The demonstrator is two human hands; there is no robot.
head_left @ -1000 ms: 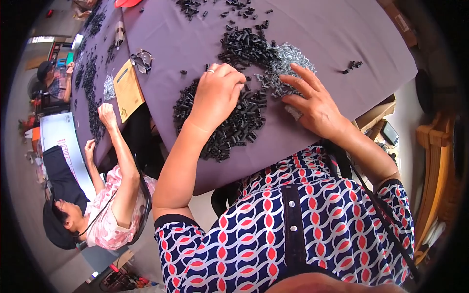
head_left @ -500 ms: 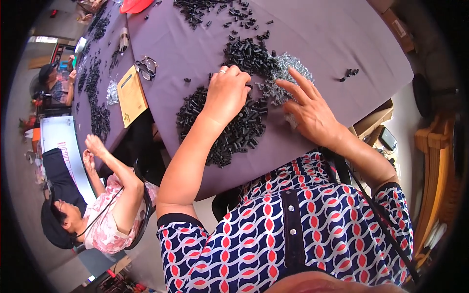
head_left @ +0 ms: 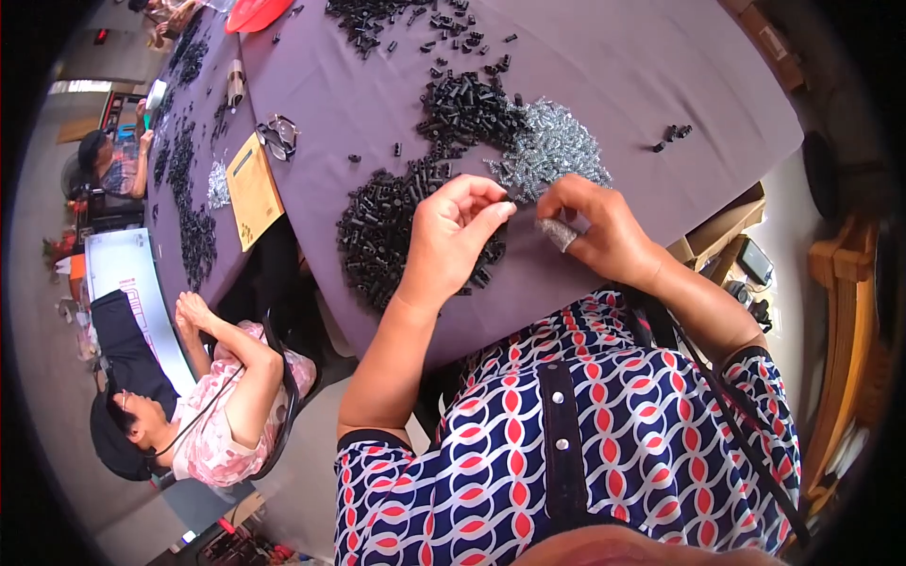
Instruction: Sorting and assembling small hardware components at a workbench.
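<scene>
My left hand (head_left: pixel 455 236) is raised over the right side of a pile of small black cylindrical parts (head_left: pixel 377 226). Its thumb and forefinger pinch a small black part, mostly covered by the fingertips. Facing it, my right hand (head_left: pixel 609 234) is closed, with thumb and forefinger drawn together; what they hold, if anything, is too small to make out. A greyish wrap (head_left: pixel 559 234) covers one of its fingers. Just beyond the right hand lies a heap of small silvery screw-like pieces (head_left: pixel 557 141), touching a second pile of black parts (head_left: pixel 462 108).
More black parts (head_left: pixel 363 24) lie farther back on the grey-purple tablecloth (head_left: pixel 651 57), and a few loose ones (head_left: pixel 672 139) at the right. Glasses (head_left: pixel 279 137), a yellow envelope (head_left: pixel 253 193) and a red basin (head_left: pixel 257 11) are at the left. A co-worker (head_left: pixel 226 396) sits to the left.
My left hand has lifted off the black pile and turned into a pinch. My right hand has drawn back from the silvery heap and its spread fingers have closed. The hands now face each other.
</scene>
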